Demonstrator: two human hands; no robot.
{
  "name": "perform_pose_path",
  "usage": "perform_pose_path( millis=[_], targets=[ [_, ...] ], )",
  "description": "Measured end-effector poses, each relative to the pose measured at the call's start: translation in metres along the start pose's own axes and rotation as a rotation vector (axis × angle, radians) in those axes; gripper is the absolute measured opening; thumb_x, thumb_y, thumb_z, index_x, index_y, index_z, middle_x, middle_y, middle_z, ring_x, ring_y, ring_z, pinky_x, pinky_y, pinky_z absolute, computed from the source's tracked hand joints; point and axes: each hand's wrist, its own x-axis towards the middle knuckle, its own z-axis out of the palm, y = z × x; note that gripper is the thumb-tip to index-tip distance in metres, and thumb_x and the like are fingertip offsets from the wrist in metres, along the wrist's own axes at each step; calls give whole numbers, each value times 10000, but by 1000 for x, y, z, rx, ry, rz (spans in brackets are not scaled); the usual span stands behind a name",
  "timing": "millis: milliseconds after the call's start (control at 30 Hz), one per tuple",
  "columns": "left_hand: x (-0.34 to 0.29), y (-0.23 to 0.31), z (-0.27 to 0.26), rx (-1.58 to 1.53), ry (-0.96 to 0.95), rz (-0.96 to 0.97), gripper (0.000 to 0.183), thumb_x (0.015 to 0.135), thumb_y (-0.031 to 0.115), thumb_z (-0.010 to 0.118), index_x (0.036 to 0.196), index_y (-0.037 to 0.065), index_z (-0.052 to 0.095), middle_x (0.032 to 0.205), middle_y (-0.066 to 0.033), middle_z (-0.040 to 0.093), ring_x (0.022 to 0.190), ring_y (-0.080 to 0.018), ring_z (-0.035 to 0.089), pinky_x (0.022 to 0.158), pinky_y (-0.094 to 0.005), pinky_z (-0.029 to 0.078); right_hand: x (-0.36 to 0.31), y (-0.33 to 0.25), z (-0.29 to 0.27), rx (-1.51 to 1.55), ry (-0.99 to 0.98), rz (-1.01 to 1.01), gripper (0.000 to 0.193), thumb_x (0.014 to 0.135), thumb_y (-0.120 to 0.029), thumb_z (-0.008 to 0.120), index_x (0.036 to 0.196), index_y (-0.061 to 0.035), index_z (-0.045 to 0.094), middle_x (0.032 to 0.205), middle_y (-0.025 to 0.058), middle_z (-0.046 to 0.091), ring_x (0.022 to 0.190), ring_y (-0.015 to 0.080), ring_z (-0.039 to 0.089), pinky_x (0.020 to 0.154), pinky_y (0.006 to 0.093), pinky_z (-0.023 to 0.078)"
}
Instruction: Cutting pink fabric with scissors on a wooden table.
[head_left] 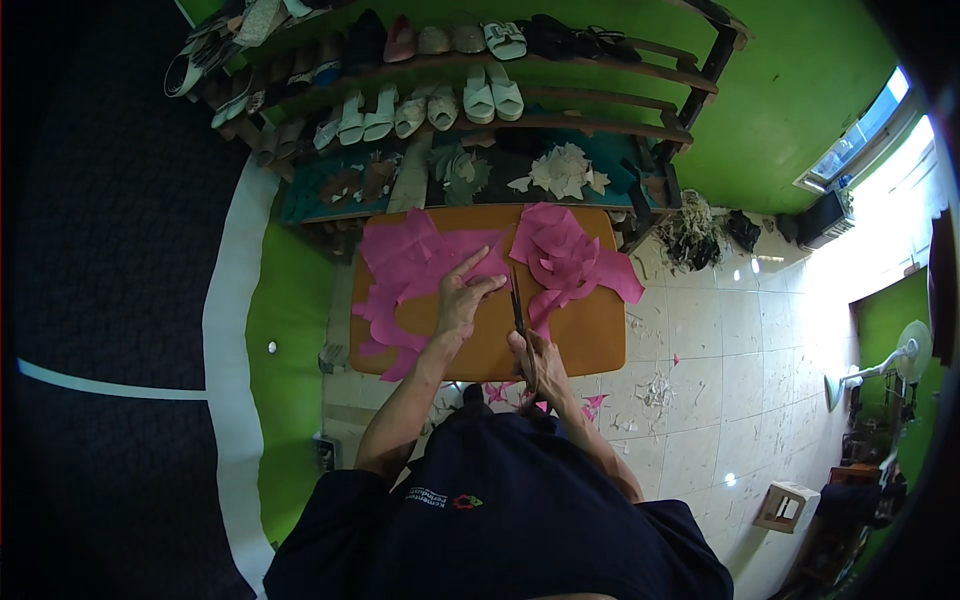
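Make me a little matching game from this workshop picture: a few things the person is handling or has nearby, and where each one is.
Things:
1. left hand
2. scissors
3. pink pile
4. pale sandals

Places:
A. on the wooden rack against the green wall
B. heaped at the board's far right
C. pressed flat on the pink sheet
D. held in the right hand, blades pointing away from the person

Pairs: 1-C, 2-D, 3-B, 4-A

Pink sheet (410,262) and pink cut pieces (565,255) on an orange-brown board (590,335), dark scissors (518,305), green walls (800,100).
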Motion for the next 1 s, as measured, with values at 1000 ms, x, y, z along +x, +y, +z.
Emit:
perform_pose_path(
  millis=[1000],
  targets=[
    [-12,32,23,34,32,138,642,810,-61,728,1406,38,511,708,40,596,661,-29,570,738,-194,509,-4,-27,-6,89,77,-3,614,835,-656,646,724,-62,540,540,-38,414,447,68,432,416,271,357]
  ],
)
